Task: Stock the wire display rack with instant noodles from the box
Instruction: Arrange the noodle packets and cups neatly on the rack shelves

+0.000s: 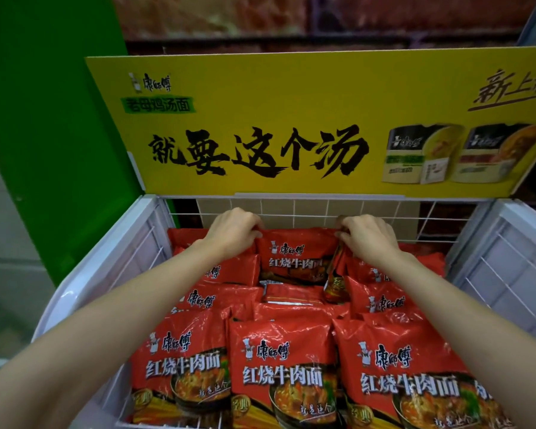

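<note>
Noodle packet point(294, 258) at the rack's point(112, 243) back, top corners pinched by left-hand fingers point(254, 232) and right-hand fingers point(345, 232).

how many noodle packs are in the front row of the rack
3: front left pack, front middle pack, front right pack. More packs lie behind, partly hidden.

Both hands — left hand point(233, 231), right hand point(365, 235) — grip one red noodle pack point(294, 255) in the wire rack point(143, 255).
</note>
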A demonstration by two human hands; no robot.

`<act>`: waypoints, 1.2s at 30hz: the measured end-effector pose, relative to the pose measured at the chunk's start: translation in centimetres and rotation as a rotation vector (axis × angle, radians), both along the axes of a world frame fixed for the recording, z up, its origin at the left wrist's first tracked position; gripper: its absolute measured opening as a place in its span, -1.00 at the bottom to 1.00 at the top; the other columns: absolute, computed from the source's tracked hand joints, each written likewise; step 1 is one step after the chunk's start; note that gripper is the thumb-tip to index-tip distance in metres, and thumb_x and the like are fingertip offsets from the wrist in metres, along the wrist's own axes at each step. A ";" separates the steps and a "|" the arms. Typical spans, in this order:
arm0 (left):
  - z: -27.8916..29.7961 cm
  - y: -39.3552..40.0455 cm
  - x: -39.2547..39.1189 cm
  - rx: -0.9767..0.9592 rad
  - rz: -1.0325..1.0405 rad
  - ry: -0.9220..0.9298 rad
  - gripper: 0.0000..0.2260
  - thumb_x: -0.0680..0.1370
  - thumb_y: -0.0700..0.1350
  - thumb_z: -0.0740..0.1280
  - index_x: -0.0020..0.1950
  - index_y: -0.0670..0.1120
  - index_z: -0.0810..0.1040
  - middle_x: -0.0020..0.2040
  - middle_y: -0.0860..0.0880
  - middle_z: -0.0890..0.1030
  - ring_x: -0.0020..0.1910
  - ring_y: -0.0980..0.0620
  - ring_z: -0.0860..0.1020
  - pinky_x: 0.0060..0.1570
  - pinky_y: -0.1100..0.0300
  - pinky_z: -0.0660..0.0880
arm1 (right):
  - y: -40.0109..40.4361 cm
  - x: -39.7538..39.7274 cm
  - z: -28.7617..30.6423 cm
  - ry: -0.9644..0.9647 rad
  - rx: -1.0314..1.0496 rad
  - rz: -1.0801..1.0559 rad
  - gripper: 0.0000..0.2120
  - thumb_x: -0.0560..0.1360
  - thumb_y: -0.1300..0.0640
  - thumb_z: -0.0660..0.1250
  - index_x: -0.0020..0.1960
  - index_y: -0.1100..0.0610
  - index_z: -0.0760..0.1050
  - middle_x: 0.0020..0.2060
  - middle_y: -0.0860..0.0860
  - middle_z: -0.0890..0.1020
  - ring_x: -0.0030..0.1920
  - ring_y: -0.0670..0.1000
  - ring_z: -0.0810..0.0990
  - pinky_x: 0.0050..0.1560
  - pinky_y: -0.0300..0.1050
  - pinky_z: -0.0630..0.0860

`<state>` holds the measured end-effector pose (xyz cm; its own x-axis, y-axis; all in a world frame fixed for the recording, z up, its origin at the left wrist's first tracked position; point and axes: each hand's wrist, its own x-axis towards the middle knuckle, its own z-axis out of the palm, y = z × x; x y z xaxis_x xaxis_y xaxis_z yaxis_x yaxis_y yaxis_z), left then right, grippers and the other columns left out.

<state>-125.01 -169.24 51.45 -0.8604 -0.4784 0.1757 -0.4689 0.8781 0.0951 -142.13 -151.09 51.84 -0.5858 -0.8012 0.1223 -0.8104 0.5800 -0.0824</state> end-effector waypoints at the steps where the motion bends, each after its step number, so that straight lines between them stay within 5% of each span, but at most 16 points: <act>1: 0.4 -0.3 0.2 0.020 0.006 0.001 -0.77 0.53 -0.04 0.35 0.14 -0.07 0.60 0.06 -0.08 0.66 0.07 -0.07 0.60 0.06 0.01 0.54 | -0.2 0.2 0.2 0.019 0.012 0.005 -0.73 0.58 -0.01 0.20 0.21 0.07 0.49 0.10 0.15 0.60 0.10 0.23 0.56 0.00 0.03 0.48; 5: 3.4 -2.4 2.7 0.036 -0.045 -0.055 -0.91 0.52 -0.10 0.37 -0.03 -0.09 0.61 -0.08 -0.01 0.65 -0.05 0.01 0.60 -0.03 0.08 0.54 | -0.9 2.1 1.1 0.101 -0.098 0.139 -0.74 0.57 -0.01 0.21 0.22 0.05 0.44 0.10 0.03 0.57 0.06 0.20 0.58 -0.04 0.02 0.49; 11: 5.5 -4.9 7.3 0.035 -0.004 -0.663 -0.83 0.52 -0.19 0.29 0.06 -0.11 0.62 0.02 -0.02 0.65 -0.01 0.03 0.55 -0.06 0.24 0.41 | -5.0 7.3 -0.2 -0.146 -0.026 0.352 -0.73 0.51 -0.08 0.29 0.17 -0.05 0.54 0.10 0.04 0.63 0.13 0.13 0.58 0.09 0.00 0.52; 16: 3.1 -5.7 8.0 0.058 0.057 -0.666 -0.76 0.51 -0.27 0.18 0.05 -0.15 0.60 0.00 -0.12 0.61 0.01 -0.12 0.57 -0.08 0.13 0.49 | -8.2 8.9 -2.8 -0.276 0.171 0.178 -0.63 0.50 -0.14 0.28 0.06 0.15 0.56 0.04 0.15 0.62 0.12 0.19 0.57 -0.02 -0.05 0.47; 21: 2.8 -6.3 7.8 0.174 0.099 -0.789 -0.74 0.53 -0.27 0.16 0.09 -0.13 0.60 0.13 -0.11 0.59 0.06 -0.11 0.55 0.11 0.05 0.51 | -9.2 9.1 -4.8 -0.621 0.092 0.108 -0.67 0.50 -0.08 0.34 -0.15 0.21 0.56 -0.23 0.08 0.67 -0.25 0.06 0.65 -0.30 -0.16 0.53; 25: 2.8 -5.8 7.5 0.206 0.135 -0.937 -0.74 0.57 -0.25 0.17 0.19 -0.19 0.56 0.17 -0.12 0.57 -0.06 -0.04 0.46 -0.04 0.12 0.43 | -9.4 9.9 -4.8 -0.813 -0.057 0.133 -0.93 0.53 0.15 0.34 -0.10 0.14 0.52 -0.44 -0.01 0.55 -0.63 -0.21 0.48 -0.60 -0.37 0.35; 30: 3.1 -5.4 7.6 0.015 0.136 -0.710 -0.88 0.55 -0.24 0.20 -0.02 -0.18 0.53 -0.10 -0.10 0.50 -0.11 -0.10 0.53 -0.14 0.11 0.49 | -10.0 10.3 -4.7 -0.812 -0.264 0.165 -0.94 0.51 0.24 0.34 -0.14 0.12 0.52 -0.43 0.08 0.62 -0.45 -0.01 0.60 -0.40 -0.14 0.56; 33: 3.3 -5.6 7.6 -0.091 0.128 -0.531 -0.87 0.50 -0.25 0.24 -0.25 -0.15 0.41 -0.14 -0.11 0.50 -0.07 -0.12 0.57 -0.12 0.06 0.54 | -10.1 10.6 -4.4 -0.765 -0.410 0.148 -0.88 0.51 0.23 0.35 -0.19 0.07 0.49 -0.40 0.08 0.63 -0.41 -0.02 0.62 -0.35 -0.23 0.56; 36: 3.3 -5.3 7.8 -0.080 0.169 -0.538 -0.77 0.50 -0.25 0.26 -0.35 -0.14 0.32 -0.29 -0.04 0.38 -0.10 -0.12 0.56 -0.22 0.09 0.49 | -9.8 10.9 -4.5 -0.714 -0.388 0.162 -0.92 0.51 0.19 0.35 -0.16 0.09 0.51 -0.31 0.08 0.66 -0.31 -0.05 0.67 -0.32 -0.26 0.57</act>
